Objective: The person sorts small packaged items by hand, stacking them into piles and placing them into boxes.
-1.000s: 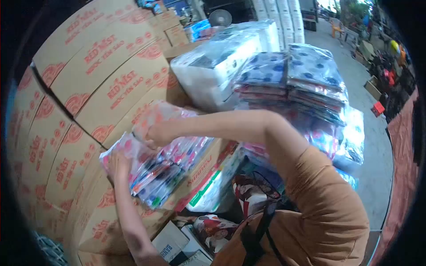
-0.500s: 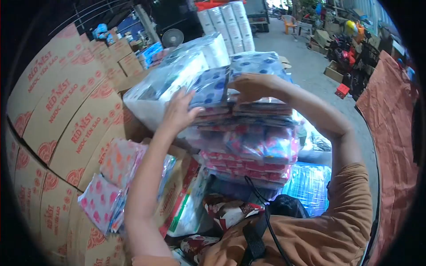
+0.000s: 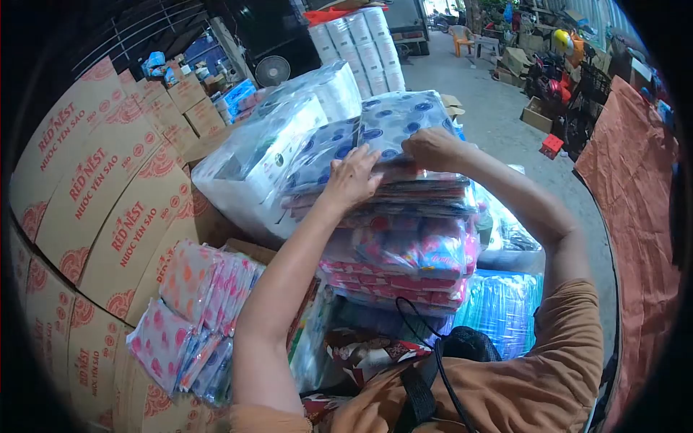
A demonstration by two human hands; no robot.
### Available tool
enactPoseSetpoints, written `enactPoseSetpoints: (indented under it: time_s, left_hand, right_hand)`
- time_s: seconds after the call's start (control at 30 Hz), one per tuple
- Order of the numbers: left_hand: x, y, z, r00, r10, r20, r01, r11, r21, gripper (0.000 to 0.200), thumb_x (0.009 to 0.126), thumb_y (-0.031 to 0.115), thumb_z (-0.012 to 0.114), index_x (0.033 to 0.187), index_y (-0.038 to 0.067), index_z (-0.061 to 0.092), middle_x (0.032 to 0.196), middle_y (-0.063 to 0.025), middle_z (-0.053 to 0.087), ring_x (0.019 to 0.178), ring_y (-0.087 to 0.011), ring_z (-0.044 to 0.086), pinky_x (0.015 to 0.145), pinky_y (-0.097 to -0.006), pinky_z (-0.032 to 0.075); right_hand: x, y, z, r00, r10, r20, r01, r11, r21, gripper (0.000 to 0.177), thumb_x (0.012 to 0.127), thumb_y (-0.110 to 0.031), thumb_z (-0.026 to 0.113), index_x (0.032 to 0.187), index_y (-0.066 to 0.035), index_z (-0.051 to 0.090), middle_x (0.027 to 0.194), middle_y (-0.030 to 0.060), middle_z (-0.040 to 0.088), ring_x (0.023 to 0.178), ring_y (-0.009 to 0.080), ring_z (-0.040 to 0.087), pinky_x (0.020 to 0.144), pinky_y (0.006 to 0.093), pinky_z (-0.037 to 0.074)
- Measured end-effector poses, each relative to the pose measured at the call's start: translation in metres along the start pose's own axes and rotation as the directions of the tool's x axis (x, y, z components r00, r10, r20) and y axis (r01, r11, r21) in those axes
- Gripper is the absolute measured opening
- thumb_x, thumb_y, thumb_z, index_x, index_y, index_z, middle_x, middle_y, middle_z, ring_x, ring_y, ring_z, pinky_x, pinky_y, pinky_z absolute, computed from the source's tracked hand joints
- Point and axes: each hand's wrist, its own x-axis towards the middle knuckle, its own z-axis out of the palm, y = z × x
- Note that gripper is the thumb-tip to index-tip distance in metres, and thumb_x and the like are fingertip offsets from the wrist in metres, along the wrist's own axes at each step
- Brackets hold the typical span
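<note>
In front of me rises a tall stack of flat, plastic-wrapped packets. On top lie two grey packets with blue dots side by side, a left dotted packet [image 3: 321,148] and a right dotted packet [image 3: 404,115]. My left hand [image 3: 354,177] rests with fingers stretched over the near edge of the left one. My right hand [image 3: 437,150] is closed at the near edge of the right one, fingertips partly hidden. Beneath them are thin folded packets [image 3: 426,193], then pink and blue floral packs [image 3: 404,249].
Cartons [image 3: 108,180] stand along the left, with smaller dotted packets [image 3: 209,289] leaning beside them. Behind the stack is a clear-wrapped bundle [image 3: 245,144]. Blue-wrapped packs [image 3: 505,303] lie at lower right. A reddish-brown tarp [image 3: 632,216] covers something at far right.
My left hand has moved right, onto the left dotted packet's near edge. My right hand has shifted slightly right and lower, uncovering more of the right dotted packet. The camera view has shifted slightly.
</note>
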Motion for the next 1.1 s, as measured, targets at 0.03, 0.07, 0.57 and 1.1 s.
enactPoseSetpoints:
  time_s: [0.03,0.07,0.57,1.1]
  left_hand:
    - [-0.002,-0.002,0.0,1.0,-0.008,0.002,0.008,1.0,0.001,0.048,0.07,0.025,0.061,0.114,0.011,0.049,0.122,-0.0155,0.042,0.113,-0.0279,0.04,0.083,-0.0473,0.035]
    - [-0.005,-0.004,-0.001,1.0,-0.014,-0.02,0.015,0.999,0.03,0.048,0.07,0.025,0.061,0.115,0.011,0.049,0.121,-0.0156,0.042,0.112,-0.0278,0.041,0.083,-0.0469,0.035]
    - [-0.045,-0.013,-0.095,0.989,-0.102,-0.106,0.092,0.991,-0.094,0.043,0.066,-0.003,0.045,0.105,0.008,0.057,0.106,-0.0159,0.055,0.098,-0.0292,0.053,0.084,-0.0309,0.041]
    - [-0.254,-0.082,-0.286,0.711,-0.625,-0.322,0.697,0.688,0.204,0.035,0.07,0.01,0.048,0.101,0.016,0.061,0.1,-0.0155,0.057,0.096,-0.0285,0.054,0.084,-0.034,0.041]
  right_hand:
    - [0.0,-0.003,-0.002,0.999,-0.003,-0.043,0.002,1.0,-0.027,0.018,0.068,-0.018,0.059,0.078,-0.003,0.058,0.074,0.0168,0.06,0.071,0.0335,0.059,0.06,0.0407,0.046]
    - [-0.001,-0.007,-0.005,0.996,-0.007,-0.085,0.002,0.998,-0.055,0.018,0.069,-0.018,0.058,0.078,-0.002,0.058,0.072,0.0168,0.059,0.069,0.0341,0.059,0.058,0.0413,0.046]
    - [-0.018,-0.094,-0.045,0.953,-0.113,-0.281,0.126,0.992,0.026,0.02,0.074,-0.01,0.052,0.092,-0.001,0.05,0.081,0.0176,0.056,0.08,0.0348,0.055,0.063,0.0404,0.042]
    - [0.168,-0.316,-0.046,0.702,-0.498,-0.51,0.619,0.78,0.091,0.035,0.069,-0.007,0.048,0.104,-0.01,0.056,0.082,0.0186,0.058,0.076,0.0351,0.057,0.067,0.042,0.046]
